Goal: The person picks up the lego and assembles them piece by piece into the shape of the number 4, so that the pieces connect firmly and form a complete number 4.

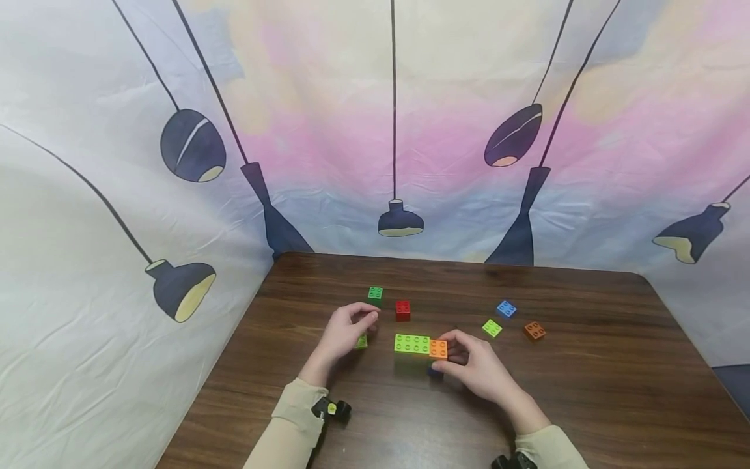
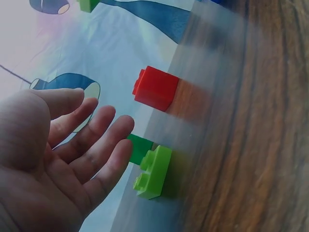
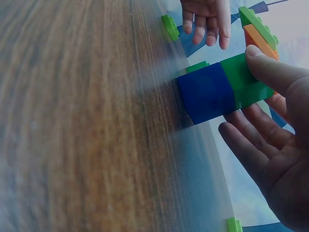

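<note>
My right hand (image 1: 477, 368) grips a stack of toy building bricks, thumb on one side and fingers on the other. In the right wrist view the stack has a dark blue brick (image 3: 207, 94) at the bottom, a green brick (image 3: 241, 79) above it, then an orange brick (image 3: 259, 42). A long lime brick (image 1: 412, 343) juts out leftward at the top. My left hand (image 1: 346, 332) hovers with loosely bent fingers and nothing in them. Partly hidden by it in the head view is a small lime brick (image 1: 361, 342), which stands apart from the fingers in the left wrist view (image 2: 157, 174).
Beyond my left hand stand a green brick (image 1: 375, 294) and a red brick (image 1: 403, 311). To the right lie a blue brick (image 1: 506, 309), another lime brick (image 1: 492, 328) and a brown-orange brick (image 1: 534, 331). A printed cloth (image 1: 351, 143) hangs behind the wooden table (image 1: 615, 391).
</note>
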### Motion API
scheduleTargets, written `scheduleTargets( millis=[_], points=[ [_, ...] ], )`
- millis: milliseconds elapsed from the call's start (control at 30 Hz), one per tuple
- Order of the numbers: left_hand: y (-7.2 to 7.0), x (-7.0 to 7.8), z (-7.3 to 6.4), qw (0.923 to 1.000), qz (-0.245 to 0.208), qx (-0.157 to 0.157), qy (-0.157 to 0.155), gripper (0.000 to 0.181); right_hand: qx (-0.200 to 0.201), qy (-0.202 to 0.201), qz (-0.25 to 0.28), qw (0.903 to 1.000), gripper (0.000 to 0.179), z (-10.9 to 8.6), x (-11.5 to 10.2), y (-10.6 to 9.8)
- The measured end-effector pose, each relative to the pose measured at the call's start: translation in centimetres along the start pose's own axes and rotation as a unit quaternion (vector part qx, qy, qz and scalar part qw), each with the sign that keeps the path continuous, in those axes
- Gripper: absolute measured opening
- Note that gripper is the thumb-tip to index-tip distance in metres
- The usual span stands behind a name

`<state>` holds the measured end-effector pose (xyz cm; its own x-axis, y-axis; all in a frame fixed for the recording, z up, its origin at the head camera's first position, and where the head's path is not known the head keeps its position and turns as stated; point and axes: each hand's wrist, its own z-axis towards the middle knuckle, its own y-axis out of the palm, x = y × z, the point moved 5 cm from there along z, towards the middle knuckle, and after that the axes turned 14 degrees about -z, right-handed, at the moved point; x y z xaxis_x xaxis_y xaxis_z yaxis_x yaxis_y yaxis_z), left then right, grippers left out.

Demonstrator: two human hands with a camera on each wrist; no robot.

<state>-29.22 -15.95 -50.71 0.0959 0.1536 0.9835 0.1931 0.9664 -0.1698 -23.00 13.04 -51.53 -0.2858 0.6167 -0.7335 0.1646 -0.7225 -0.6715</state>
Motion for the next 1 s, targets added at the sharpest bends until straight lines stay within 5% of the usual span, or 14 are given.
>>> scheduleTargets(
  millis=[200,600,1000],
  points=[
    [-1.0,0.0,0.2,0.9993,-0.013,0.034,-0.006,0.026,-0.001,-0.001,0.004,1.0,0.04,0.0,0.0,0.0],
    [-2.2,-0.2,0.3,0.9964,0.054,0.065,-0.001,0.017,0.001,-0.003,0.0,1.0,0.039,-0.1,0.0,0.0],
    [-2.6,-0.6,0.1,0.9938,0.11,-0.002,-0.016,0.029,0.0,-0.008,0.001,1.0,0.04,-0.1,0.0,0.0]
  ],
)
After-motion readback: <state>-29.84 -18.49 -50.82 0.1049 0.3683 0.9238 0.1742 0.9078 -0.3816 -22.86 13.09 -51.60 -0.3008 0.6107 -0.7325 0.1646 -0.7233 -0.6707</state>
